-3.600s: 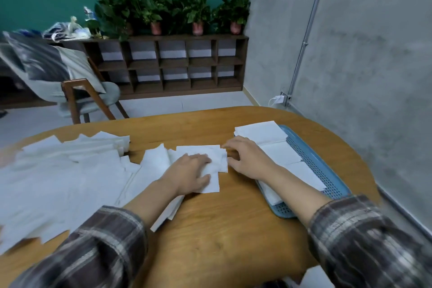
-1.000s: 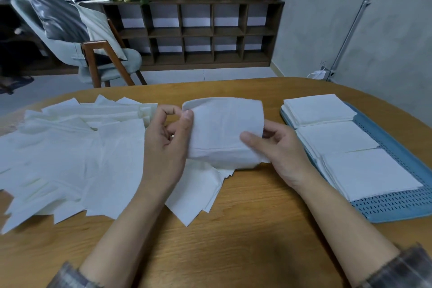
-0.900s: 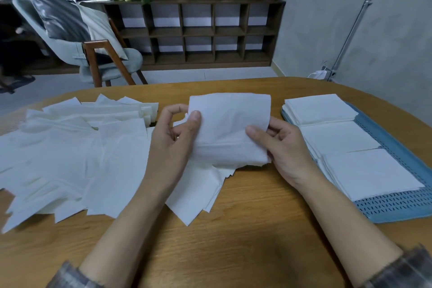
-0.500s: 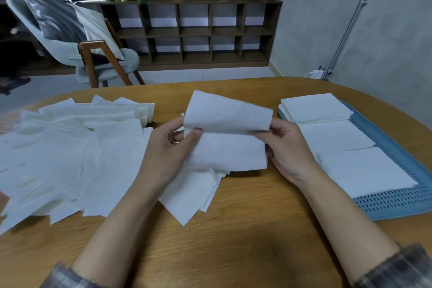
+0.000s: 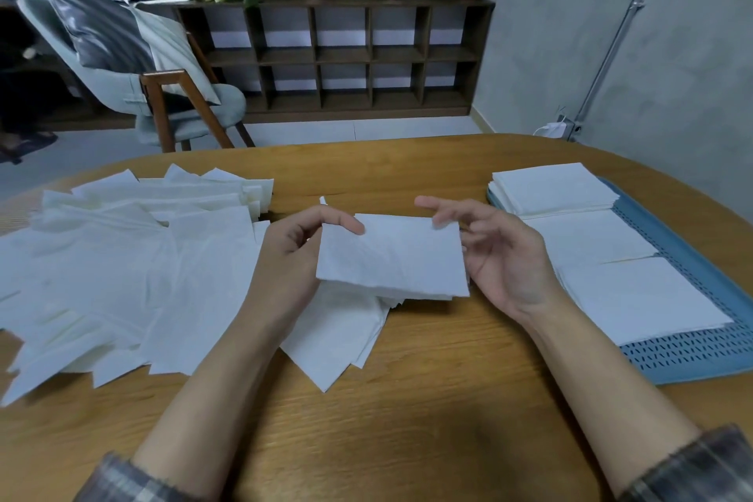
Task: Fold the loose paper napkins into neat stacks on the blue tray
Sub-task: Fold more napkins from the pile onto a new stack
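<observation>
Left fingers [image 5: 348,223] pinch creased rectangular paper napkin [image 5: 391,259]

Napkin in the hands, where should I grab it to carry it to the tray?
Pinch the napkin by its right edge near the front corner, coming from the right. The loose layers show along the front edge, so a grip there should keep them together, and the tray lies that way.
</observation>
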The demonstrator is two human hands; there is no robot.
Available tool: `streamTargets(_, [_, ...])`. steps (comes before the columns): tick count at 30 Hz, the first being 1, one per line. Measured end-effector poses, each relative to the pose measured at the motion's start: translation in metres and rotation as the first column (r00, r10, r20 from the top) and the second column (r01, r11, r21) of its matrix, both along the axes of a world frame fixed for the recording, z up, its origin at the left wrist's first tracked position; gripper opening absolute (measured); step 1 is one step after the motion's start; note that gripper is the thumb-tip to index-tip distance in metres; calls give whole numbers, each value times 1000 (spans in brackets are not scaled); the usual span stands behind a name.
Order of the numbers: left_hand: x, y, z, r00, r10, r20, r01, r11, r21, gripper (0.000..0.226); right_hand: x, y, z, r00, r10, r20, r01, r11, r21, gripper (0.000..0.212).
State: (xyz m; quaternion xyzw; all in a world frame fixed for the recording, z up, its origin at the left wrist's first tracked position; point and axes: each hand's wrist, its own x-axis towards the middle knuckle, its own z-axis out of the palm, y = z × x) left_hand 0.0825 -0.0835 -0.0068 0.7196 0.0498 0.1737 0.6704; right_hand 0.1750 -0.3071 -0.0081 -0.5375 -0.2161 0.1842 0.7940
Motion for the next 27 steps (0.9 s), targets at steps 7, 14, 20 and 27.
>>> streamTargets(7, [-1,-4,0,1000,-3,-4,3,998,57,29,-5,3,-4,999,6,41,3,977,-213,14])
streamTargets(14, [-4,-7,4,999,-43,-8,44,994,98,32,-5,4,-2,985,-120,126,151,948,-279,14])
streamTargets(20, [4,-6,6,989,-41,-141,32,997,-66,45,-3,4,-6,971,-160,176,208,929,-306,16])
streamTargets(27, [0,-10,-1,994,38,-104,-26,993,116,9,-3,2,-5,981,-85,173,124,966,-226,16])
